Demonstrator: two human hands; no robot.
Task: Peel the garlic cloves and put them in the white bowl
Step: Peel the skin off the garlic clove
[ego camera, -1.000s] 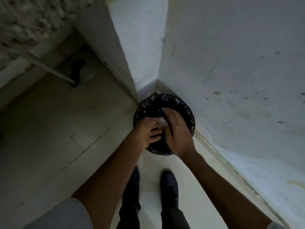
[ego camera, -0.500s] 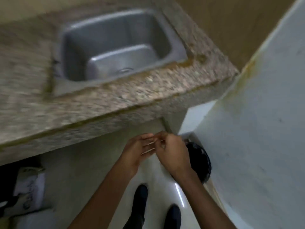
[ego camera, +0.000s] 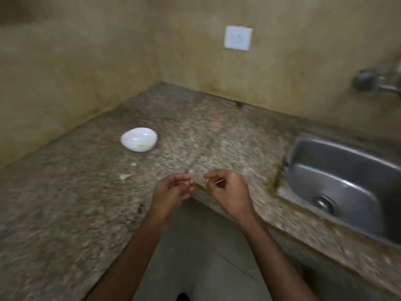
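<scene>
Right hand point(ego camera: 225, 190) pinches a pale sliver point(ego camera: 219, 181), maybe peel; left hand point(ego camera: 173, 190) loose, empty. White bowl point(ego camera: 130, 137) at 10 o'clock holds yellowish bits point(ego camera: 142, 145); no unpeeled garlic visible.

From the left grip point(ego camera: 171, 192) and the right grip point(ego camera: 227, 192), which pinches a thin pale sliver point(ego camera: 219, 181), the speckled surface point(ego camera: 217, 131) runs free up to the white bowl point(ego camera: 138, 139). Only two small pale scraps point(ego camera: 125, 176) lie on the bowl's near side. Behind and left of the bowl two walls point(ego camera: 76, 72) meet in a corner and close that side, with a band of surface between them and the bowl. Well to the bowl's right the sink point(ego camera: 325, 146) drops into the surface, a tap point(ego camera: 377, 83) jutting from the wall above it.
</scene>
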